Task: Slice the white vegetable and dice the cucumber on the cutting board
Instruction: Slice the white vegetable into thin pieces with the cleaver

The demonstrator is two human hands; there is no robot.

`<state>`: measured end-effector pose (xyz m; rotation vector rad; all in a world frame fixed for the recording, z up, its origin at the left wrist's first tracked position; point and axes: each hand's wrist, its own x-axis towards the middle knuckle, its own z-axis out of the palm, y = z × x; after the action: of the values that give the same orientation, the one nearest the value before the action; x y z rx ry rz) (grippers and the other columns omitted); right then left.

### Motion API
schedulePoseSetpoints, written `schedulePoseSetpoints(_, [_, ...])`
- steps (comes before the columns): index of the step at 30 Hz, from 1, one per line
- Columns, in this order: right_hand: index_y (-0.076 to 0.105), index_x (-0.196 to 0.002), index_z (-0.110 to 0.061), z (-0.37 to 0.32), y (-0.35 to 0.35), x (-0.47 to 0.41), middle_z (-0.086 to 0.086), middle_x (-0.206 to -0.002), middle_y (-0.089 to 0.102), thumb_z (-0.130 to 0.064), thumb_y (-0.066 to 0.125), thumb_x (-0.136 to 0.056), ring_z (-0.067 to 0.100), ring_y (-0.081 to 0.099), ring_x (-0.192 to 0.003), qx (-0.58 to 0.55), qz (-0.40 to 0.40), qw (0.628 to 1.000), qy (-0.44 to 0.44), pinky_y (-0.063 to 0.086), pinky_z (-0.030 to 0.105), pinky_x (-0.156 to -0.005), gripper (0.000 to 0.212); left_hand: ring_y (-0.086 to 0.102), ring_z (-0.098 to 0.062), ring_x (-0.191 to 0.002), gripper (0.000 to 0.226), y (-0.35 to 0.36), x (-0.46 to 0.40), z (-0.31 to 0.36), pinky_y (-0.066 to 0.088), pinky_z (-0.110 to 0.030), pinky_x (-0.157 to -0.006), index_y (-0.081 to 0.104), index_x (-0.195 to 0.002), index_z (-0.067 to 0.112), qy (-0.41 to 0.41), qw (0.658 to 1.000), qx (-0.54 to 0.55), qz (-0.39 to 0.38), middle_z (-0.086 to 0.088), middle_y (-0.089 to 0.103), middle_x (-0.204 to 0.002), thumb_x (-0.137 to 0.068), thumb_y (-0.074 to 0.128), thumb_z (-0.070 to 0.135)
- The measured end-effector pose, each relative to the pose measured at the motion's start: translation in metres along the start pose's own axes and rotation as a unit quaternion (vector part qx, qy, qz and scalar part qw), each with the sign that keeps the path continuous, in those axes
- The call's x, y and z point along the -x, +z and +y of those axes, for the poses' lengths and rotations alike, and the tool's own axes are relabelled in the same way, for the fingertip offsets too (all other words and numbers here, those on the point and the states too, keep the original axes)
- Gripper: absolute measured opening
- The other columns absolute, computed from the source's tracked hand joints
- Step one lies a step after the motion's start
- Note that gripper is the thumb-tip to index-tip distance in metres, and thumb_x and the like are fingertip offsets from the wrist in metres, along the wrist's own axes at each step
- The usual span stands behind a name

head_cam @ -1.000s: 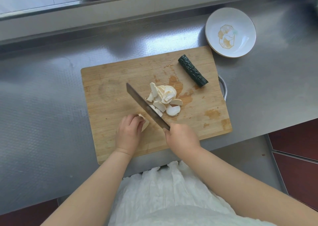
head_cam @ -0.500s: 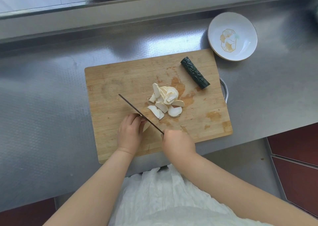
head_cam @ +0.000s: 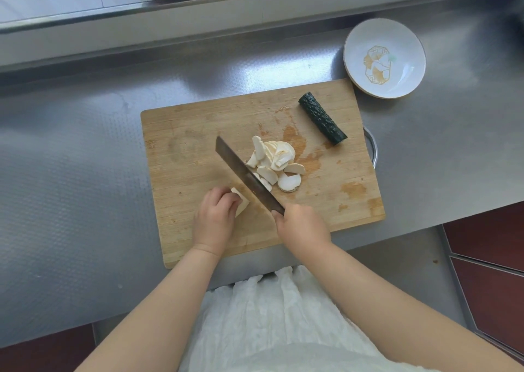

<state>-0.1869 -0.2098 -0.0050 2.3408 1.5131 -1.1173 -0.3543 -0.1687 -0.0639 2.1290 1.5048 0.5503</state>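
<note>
Slices (head_cam: 273, 163) lie heaped on cutting board (head_cam: 198, 133); plate (head_cam: 384, 58) sits beside.

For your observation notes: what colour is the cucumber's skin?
Dark green, bumpy cucumber; head view.

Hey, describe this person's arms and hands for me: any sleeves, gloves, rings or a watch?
Both arms are bare up to the picture's lower edge, with no sleeves in view. The left hand and right hand have no gloves, and no rings, watch or bracelet show on the wrists or on the fingers that can be seen. Between the arms lies a crinkled white garment worn on the body.
</note>
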Motion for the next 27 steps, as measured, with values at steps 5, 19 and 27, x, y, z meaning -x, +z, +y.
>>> schedulePoseSetpoints(5, [0.06, -0.094, -0.022, -0.001, 0.006, 0.017, -0.001, -0.064, 0.053, -0.024, 0.044, -0.096, 0.023, 0.05, -0.06, 0.066, 0.024, 0.997, -0.045, 0.025, 0.024, -0.041, 0.016, 0.06, -0.036, -0.078, 0.006, 0.0, -0.002, -0.002, 0.05, -0.04, -0.061, 0.07, -0.081, -0.001, -0.001, 1.0, 0.013, -0.016, -0.016, 0.065, -0.087, -0.077, 0.074, -0.002])
schedulePoseSetpoints(19, [0.057, -0.093, -0.018, -0.019, 0.016, 0.01, -0.003, -0.06, 0.039, -0.014, 0.045, -0.095, 0.022, 0.046, -0.061, 0.089, -0.008, 0.996, -0.028, 0.022, 0.023, -0.042, 0.013, 0.06, -0.037, -0.073, 0.006, -0.006, -0.005, -0.001, 0.05, -0.042, -0.06, 0.069, -0.079, -0.003, 0.015, 1.0, 0.021, -0.005, -0.018, 0.064, -0.082, -0.08, 0.068, 0.002])
schedulePoseSetpoints(27, [0.055, -0.091, -0.015, -0.026, 0.017, -0.002, -0.002, -0.064, 0.04, -0.011, 0.046, -0.092, 0.022, 0.046, -0.063, 0.046, -0.034, 0.998, 0.009, 0.027, 0.025, -0.045, 0.01, 0.059, -0.036, -0.073, 0.009, -0.003, -0.004, -0.006, 0.05, -0.043, -0.061, 0.07, -0.078, -0.002, 0.02, 1.0, 0.011, -0.015, -0.017, 0.065, -0.084, -0.081, 0.068, 0.006])
